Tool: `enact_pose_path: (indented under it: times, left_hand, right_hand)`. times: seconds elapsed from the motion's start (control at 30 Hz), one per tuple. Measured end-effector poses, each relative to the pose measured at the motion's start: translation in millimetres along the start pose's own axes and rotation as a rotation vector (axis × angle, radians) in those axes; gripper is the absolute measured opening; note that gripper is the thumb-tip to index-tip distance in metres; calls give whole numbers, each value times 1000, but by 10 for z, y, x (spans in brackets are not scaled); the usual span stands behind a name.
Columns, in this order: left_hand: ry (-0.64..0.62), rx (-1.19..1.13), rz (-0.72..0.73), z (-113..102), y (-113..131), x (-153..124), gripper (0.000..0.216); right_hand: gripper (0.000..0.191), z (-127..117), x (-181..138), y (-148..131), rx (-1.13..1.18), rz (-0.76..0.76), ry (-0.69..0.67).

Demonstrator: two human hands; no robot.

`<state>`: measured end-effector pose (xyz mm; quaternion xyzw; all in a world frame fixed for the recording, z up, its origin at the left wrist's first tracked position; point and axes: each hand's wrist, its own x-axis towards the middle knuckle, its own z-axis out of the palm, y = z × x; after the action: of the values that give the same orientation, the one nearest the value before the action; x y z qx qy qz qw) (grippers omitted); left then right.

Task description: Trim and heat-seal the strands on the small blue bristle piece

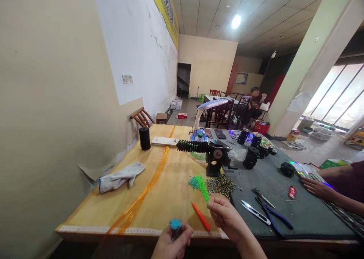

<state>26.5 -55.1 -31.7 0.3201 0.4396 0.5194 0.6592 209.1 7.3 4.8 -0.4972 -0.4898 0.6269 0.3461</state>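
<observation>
Down at the front edge of the wooden surface (170, 209), the left hand (170, 245) is closed tight around a teal-topped dark cylinder (175, 225), holding it upright! Right beside it, the right hand (226, 217) comes in narrow, its fingers (213, 202) drawn together at the lower end of a bunch of bright green strands (202, 187); from this angle, it's hard to say whether they're actually gripping. Those strands rise from a small teal heap (194, 182), and just beside that sits a pile of dark speckled pieces (220, 186).

An orange pointed tool (200, 216) lies just below the strands, close to the right hand, while long orange filaments (136, 200) run across the wood. Further up, there's a black coil-wound rod (192, 146) on a black clamp-mounted winder (217, 160), and a white work glove (121, 176) rests off to the left.

Over on the dark grey mat (309, 221), thread snips (255, 212) lie beside blue-handled pliers (273, 216), with black spools (251, 157) standing beyond them. At the far right, a co-worker's hand (318, 188) rests flat at the mat's edge!
</observation>
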Motion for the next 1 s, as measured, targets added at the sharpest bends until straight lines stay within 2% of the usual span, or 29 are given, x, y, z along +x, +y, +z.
enact_pose_path:
  times: [0.1,0.17,0.3,0.43,0.8,1.0]
  left_hand:
    - [-12,-66,-41,164,7,86,51]
    - [-20,-107,-67,230,12,105,50]
    - [8,-133,-45,265,11,83,54]
    - [24,-108,-39,249,5,52,51]
    - [33,-93,9,179,-43,39,49]
    - [24,-131,-30,145,-74,52,54]
  right_hand:
    - [41,166,-97,75,299,49,-103]
    - [43,243,-120,154,372,66,-114]
    - [46,295,-149,272,386,73,-105]
    - [43,289,-207,266,375,103,-142]
    - [48,334,-189,343,328,112,-131]
    - [49,393,-231,332,324,87,-107]
